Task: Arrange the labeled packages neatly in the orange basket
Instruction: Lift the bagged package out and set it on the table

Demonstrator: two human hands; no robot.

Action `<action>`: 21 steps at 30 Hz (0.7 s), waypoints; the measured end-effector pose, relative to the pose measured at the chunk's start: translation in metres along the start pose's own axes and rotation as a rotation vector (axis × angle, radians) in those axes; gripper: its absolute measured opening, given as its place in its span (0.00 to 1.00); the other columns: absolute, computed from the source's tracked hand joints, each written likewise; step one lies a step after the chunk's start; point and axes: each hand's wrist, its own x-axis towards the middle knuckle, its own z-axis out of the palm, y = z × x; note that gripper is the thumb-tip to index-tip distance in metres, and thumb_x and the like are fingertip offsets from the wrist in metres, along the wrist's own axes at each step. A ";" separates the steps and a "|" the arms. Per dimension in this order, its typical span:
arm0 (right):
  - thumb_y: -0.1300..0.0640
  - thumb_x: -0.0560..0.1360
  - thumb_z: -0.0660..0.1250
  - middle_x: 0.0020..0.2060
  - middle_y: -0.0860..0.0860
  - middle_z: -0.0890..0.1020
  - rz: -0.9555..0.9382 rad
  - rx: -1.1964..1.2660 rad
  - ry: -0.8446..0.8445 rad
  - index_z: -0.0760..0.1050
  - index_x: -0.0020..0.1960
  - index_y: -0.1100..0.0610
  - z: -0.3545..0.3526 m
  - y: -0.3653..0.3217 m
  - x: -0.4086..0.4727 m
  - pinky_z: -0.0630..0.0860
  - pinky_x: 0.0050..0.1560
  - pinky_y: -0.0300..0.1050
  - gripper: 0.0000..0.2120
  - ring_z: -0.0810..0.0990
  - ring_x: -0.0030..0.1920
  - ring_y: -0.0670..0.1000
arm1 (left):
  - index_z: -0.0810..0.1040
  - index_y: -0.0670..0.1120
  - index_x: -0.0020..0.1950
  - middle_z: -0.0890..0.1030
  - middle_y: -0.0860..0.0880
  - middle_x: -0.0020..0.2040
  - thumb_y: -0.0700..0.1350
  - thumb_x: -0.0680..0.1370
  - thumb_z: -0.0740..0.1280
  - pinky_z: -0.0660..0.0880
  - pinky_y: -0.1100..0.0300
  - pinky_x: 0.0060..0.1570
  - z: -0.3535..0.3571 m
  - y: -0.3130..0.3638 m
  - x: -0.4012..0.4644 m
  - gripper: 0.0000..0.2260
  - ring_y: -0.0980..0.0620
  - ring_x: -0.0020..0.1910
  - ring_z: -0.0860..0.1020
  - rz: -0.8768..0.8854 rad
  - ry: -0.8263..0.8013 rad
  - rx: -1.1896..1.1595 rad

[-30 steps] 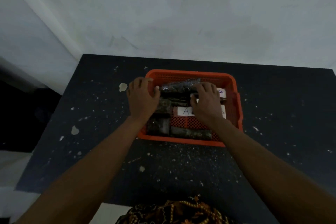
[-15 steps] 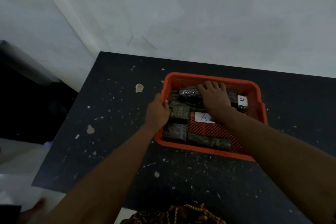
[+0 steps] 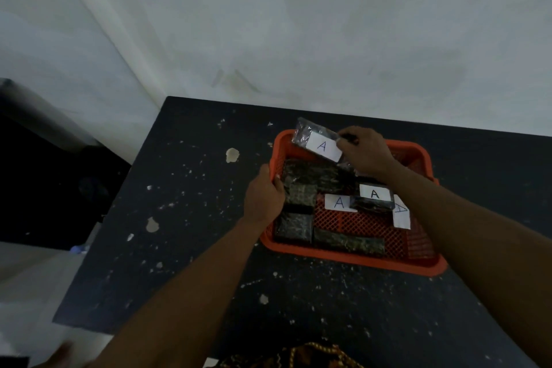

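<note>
An orange mesh basket (image 3: 352, 254) stands on the dark speckled table (image 3: 185, 218). Inside lie several dark plastic-wrapped packages (image 3: 294, 225), some showing white labels marked A (image 3: 375, 193). My right hand (image 3: 363, 152) pinches one package (image 3: 316, 142) by its right end and holds it raised over the basket's far left corner, its white A label facing up. My left hand (image 3: 264, 199) grips the basket's left rim, thumb inside against a package.
A pale wall rises behind the table. The table's left edge drops to a dark area and light floor. Patterned cloth (image 3: 298, 357) shows at the bottom edge. Bare basket mesh shows at the centre and right.
My right hand has lifted a package out of the back of the basket and turned its A label upward. More labels now show inside. The left hand stays on the rim.
</note>
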 end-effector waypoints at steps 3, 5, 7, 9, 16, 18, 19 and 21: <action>0.54 0.76 0.63 0.41 0.45 0.83 0.124 0.177 -0.005 0.81 0.49 0.50 -0.002 0.000 -0.003 0.78 0.37 0.41 0.08 0.82 0.38 0.45 | 0.68 0.49 0.48 0.75 0.49 0.36 0.42 0.81 0.60 0.67 0.66 0.29 -0.001 0.000 0.000 0.04 0.54 0.31 0.73 0.007 -0.008 -0.019; 0.54 0.77 0.64 0.40 0.49 0.84 0.138 0.215 -0.036 0.81 0.48 0.51 -0.002 0.000 -0.009 0.81 0.37 0.46 0.07 0.83 0.37 0.49 | 0.69 0.49 0.49 0.74 0.51 0.36 0.42 0.81 0.60 0.66 0.67 0.29 -0.002 0.000 0.001 0.03 0.56 0.31 0.73 0.005 -0.019 -0.014; 0.54 0.77 0.64 0.38 0.52 0.85 0.135 0.233 -0.048 0.80 0.43 0.47 -0.001 -0.002 -0.015 0.82 0.37 0.49 0.07 0.84 0.36 0.52 | 0.69 0.49 0.49 0.74 0.53 0.36 0.42 0.81 0.60 0.65 0.68 0.30 -0.003 0.000 0.001 0.02 0.58 0.32 0.72 0.003 -0.030 -0.002; 0.53 0.77 0.64 0.37 0.53 0.84 0.141 0.239 -0.058 0.79 0.43 0.45 -0.002 -0.003 -0.020 0.82 0.38 0.51 0.08 0.84 0.36 0.54 | 0.69 0.49 0.50 0.75 0.52 0.37 0.42 0.82 0.59 0.67 0.65 0.32 -0.003 0.001 0.001 0.02 0.56 0.33 0.74 -0.002 -0.045 -0.010; 0.53 0.79 0.64 0.41 0.49 0.84 0.116 0.223 -0.024 0.80 0.52 0.51 -0.006 -0.005 -0.036 0.83 0.40 0.48 0.07 0.84 0.38 0.52 | 0.68 0.43 0.66 0.76 0.43 0.58 0.47 0.80 0.63 0.74 0.48 0.57 -0.009 0.005 0.002 0.17 0.45 0.57 0.76 -0.049 -0.073 -0.003; 0.52 0.79 0.64 0.42 0.49 0.84 0.102 0.248 -0.033 0.80 0.52 0.50 -0.013 -0.004 -0.043 0.83 0.43 0.49 0.07 0.84 0.41 0.51 | 0.64 0.44 0.72 0.70 0.42 0.67 0.49 0.77 0.66 0.67 0.45 0.65 -0.007 0.010 -0.004 0.25 0.42 0.66 0.68 -0.043 0.044 0.128; 0.52 0.79 0.64 0.43 0.49 0.84 0.092 0.266 -0.040 0.80 0.53 0.49 -0.018 -0.002 -0.047 0.83 0.44 0.48 0.07 0.84 0.42 0.50 | 0.64 0.44 0.71 0.69 0.42 0.68 0.50 0.76 0.67 0.64 0.44 0.65 -0.007 0.015 -0.008 0.26 0.42 0.67 0.66 -0.024 0.116 0.173; 0.52 0.78 0.66 0.44 0.50 0.85 0.088 0.310 -0.023 0.79 0.57 0.53 -0.029 0.003 -0.056 0.83 0.45 0.48 0.09 0.84 0.45 0.50 | 0.68 0.47 0.67 0.70 0.43 0.65 0.49 0.74 0.68 0.64 0.46 0.62 -0.003 0.027 -0.017 0.23 0.43 0.65 0.67 0.060 0.223 0.185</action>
